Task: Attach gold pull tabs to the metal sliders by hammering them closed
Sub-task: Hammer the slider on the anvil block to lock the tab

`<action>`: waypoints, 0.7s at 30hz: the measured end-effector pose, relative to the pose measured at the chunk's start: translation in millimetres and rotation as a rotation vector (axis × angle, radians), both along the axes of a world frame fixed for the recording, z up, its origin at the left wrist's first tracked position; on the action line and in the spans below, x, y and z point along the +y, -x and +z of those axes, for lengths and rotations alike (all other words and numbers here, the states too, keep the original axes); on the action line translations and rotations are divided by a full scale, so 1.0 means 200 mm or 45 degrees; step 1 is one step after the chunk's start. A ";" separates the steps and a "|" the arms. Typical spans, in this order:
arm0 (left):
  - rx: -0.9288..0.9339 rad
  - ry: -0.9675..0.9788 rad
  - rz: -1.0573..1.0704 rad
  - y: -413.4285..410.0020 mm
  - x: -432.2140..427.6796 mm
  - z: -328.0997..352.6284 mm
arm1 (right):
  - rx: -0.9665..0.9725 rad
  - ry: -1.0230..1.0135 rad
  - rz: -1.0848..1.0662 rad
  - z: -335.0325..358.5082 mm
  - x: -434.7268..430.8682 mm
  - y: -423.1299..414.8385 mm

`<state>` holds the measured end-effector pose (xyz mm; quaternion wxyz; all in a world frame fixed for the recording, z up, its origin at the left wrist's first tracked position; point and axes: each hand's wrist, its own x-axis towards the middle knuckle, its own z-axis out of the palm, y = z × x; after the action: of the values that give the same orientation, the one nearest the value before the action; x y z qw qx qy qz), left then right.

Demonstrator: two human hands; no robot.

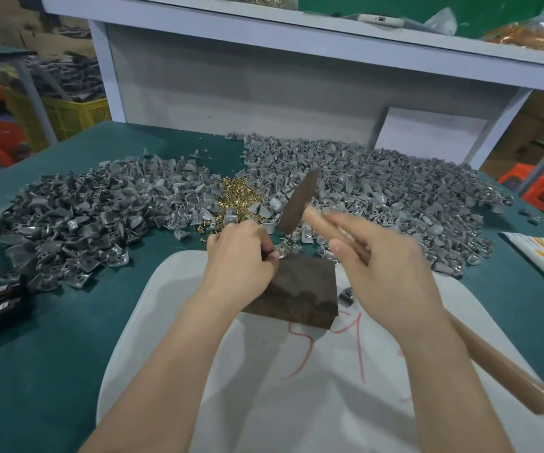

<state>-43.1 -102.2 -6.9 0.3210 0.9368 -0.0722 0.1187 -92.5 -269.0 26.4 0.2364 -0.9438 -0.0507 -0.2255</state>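
On your green table (68,338), two heaps of grey sliders (78,217), too many to count, flank one pile of gold pull tabs (236,191). One dark block (296,289) sits nearer you. Your right hand (385,273) grips one hammer (298,201), its head raised above the block. Your left hand (241,253) pinches one slider (280,255) at the block's far edge.

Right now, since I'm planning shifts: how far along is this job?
Done: unclear; finished pieces can't be told apart in the grey slider heaps. In hand: the left hand pinches a piece on the dark block, the right hand holds the hammer raised. Left: plenty, judging by the heap of gold tabs.
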 end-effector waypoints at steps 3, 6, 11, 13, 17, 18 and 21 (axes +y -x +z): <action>-0.003 0.027 -0.002 0.00 -0.01 0.00 | -0.147 -0.157 -0.027 0.02 -0.03 0.00; 0.021 -0.024 0.019 0.00 -0.01 0.01 | 0.151 0.002 0.060 0.00 -0.01 0.00; 0.006 0.011 0.019 0.00 0.00 0.00 | -0.032 -0.006 -0.014 0.01 0.02 0.00; 0.000 0.048 0.030 0.00 -0.01 0.00 | -0.207 -0.162 -0.011 0.02 0.00 0.01; 0.023 -0.016 0.034 -0.01 -0.01 0.00 | 0.118 0.066 0.108 0.01 -0.01 0.01; 0.035 -0.032 0.034 -0.01 0.00 0.00 | 0.197 0.125 0.097 0.01 -0.02 0.00; 0.049 -0.037 0.025 0.00 0.00 0.01 | 0.168 0.114 0.023 -0.01 -0.01 -0.01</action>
<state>-42.3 -103.0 -5.3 0.3077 0.9441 -0.0586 0.1027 -89.9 -271.8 25.1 0.1988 -0.9657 -0.0537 -0.1582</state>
